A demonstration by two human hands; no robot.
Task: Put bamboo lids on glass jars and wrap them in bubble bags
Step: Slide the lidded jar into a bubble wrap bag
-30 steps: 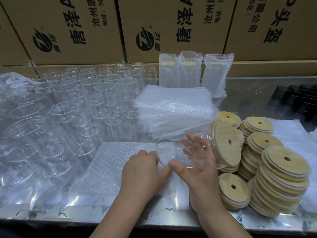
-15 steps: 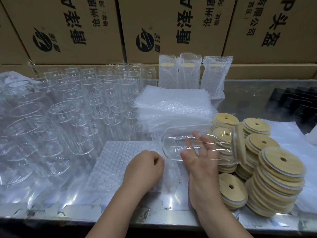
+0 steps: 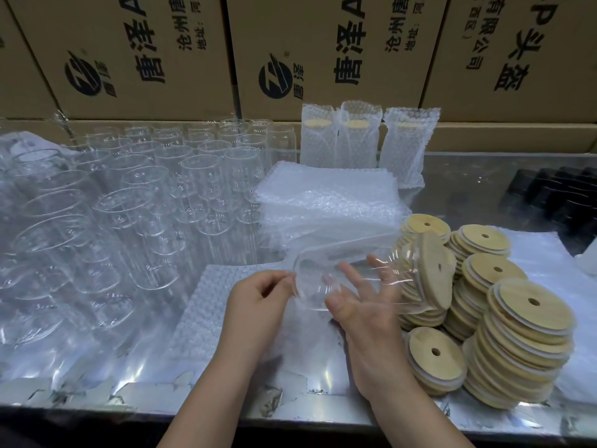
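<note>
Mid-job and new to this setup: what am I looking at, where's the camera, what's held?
No machine: a person's two bare hands, filmed from one camera worn on the head, looking down. On the metal table stand empty glasses on the left, a pile of flat bubble bags in the middle, stacks of bamboo lids on the right, three wrapped jars at the back. The right hand holds a lidded glass jar sideways; the left hand, fingers curled, is at its base.

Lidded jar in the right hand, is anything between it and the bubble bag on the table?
Nothing visible. The jar lies sideways in the right hand, its base beside the left hand pinching the bubble bag. Whether its mouth is open is unclear.
</note>
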